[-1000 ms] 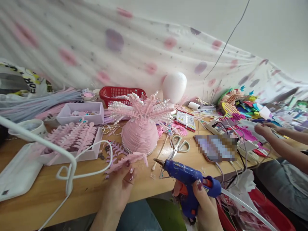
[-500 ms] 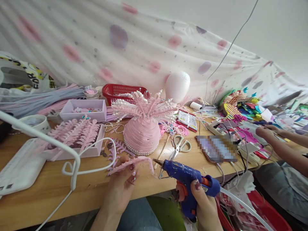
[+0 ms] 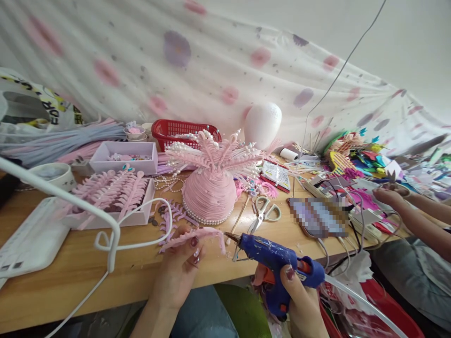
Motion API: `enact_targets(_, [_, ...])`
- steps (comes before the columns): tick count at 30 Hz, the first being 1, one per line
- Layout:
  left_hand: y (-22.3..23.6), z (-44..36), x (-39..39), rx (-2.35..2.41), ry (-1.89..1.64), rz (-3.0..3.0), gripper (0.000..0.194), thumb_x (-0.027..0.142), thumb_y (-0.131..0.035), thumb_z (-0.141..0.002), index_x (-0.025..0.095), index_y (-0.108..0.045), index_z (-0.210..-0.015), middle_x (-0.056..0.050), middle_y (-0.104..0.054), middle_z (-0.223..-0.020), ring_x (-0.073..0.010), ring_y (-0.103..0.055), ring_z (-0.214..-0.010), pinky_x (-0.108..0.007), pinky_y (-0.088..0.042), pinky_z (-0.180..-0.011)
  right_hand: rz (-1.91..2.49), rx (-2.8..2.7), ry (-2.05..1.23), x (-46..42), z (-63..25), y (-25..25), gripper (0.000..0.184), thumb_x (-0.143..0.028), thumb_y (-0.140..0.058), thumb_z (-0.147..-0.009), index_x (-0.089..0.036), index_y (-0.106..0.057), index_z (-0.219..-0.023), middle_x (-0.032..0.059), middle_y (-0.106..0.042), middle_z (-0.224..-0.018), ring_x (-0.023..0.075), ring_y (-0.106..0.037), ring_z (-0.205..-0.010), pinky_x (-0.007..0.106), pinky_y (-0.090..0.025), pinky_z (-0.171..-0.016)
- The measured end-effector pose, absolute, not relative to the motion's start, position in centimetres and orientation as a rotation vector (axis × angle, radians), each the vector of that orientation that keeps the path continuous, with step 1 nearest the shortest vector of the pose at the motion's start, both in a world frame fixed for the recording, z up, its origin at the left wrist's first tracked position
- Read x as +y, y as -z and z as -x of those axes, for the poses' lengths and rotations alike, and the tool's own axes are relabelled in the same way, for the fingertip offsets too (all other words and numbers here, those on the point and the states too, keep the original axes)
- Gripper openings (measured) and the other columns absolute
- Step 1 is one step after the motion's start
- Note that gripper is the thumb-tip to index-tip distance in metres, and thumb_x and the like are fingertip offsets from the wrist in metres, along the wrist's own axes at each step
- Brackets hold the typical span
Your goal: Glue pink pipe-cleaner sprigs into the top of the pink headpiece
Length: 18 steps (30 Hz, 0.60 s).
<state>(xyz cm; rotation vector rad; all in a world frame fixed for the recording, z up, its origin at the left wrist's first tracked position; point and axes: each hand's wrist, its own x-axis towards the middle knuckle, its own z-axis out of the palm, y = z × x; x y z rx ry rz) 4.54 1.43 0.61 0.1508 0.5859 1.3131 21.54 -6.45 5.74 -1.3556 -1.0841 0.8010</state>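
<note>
My left hand [image 3: 179, 270] pinches a fuzzy pink pipe-cleaner feather [image 3: 206, 233], whose far end bends downward. Gripped in my right hand [image 3: 299, 298] is a blue hot glue gun [image 3: 269, 253] with an orange trigger; a finger rests on that trigger. The gun's nozzle points left, close to the bent end of the feather; whether they touch I cannot tell. Behind them stands a pink dome-shaped headpiece [image 3: 208, 197] with a pearl-trimmed base, feather-like pieces and pearl sprays on top. Scissors [image 3: 263, 215] lie to its right.
A lilac tray [image 3: 141, 217] at left holds several pink feathers; another lilac box [image 3: 123, 159] sits behind. A white bent lamp arm or tube [image 3: 81, 206] crosses the left foreground. A phone [image 3: 317, 218], cables and a co-worker's hands [image 3: 391, 195] are at right. A white foam head [image 3: 262, 124] stands behind.
The view has shifted slightly. My hands hold nearly the same places, and a finger of my right hand now shows at the trigger. The co-worker's hands have moved a little.
</note>
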Motion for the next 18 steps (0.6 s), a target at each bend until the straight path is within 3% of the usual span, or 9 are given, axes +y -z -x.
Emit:
enact_targets(6, [-0.6, -4.4, 1.2, 0.582, -1.312, -0.146, 0.041, 0.016, -0.097, -0.047, 0.019, -0.066, -0.073, 0.007, -0.061, -0.069, -0.003, -0.05, -0.052, -0.016, -0.05, -0.05, 1.352, -0.993, -0.915, -6.3, -21.5, -5.7, 0.056, -0.071, -0.061, -0.078, -0.017, -0.068, -0.067, 0.0064, -0.064, -0.055, 0.0221, -0.062, -0.055, 0.033, -0.05, -0.056])
enact_targets(14, [-1.3, -4.4, 1.2, 0.62, -1.326, -0.136, 0.045, 0.019, -0.098, -0.043, 0.018, -0.065, -0.073, 0.007, -0.057, -0.065, -0.0037, -0.048, -0.052, -0.016, -0.049, -0.048, 1.423, -0.882, -0.912, -7.4, -21.9, -4.6, 0.057, -0.073, -0.065, -0.073, -0.017, -0.069, -0.082, 0.0045, -0.063, -0.054, 0.0176, -0.054, -0.045, 0.029, -0.04, -0.042])
enact_targets(18, [-1.4, -4.5, 1.1, 0.611, -1.316, -0.135, 0.045, 0.02, -0.098, -0.043, 0.017, -0.062, -0.07, 0.008, -0.053, -0.061, -0.004, -0.046, -0.051, -0.017, -0.048, -0.047, 1.386, -0.873, -0.909, -7.0, -21.2, -5.6, 0.055, -0.072, -0.07, -0.068, -0.018, -0.07, -0.077, 0.0057, -0.065, -0.056, 0.0209, -0.06, -0.05, 0.033, -0.049, -0.05])
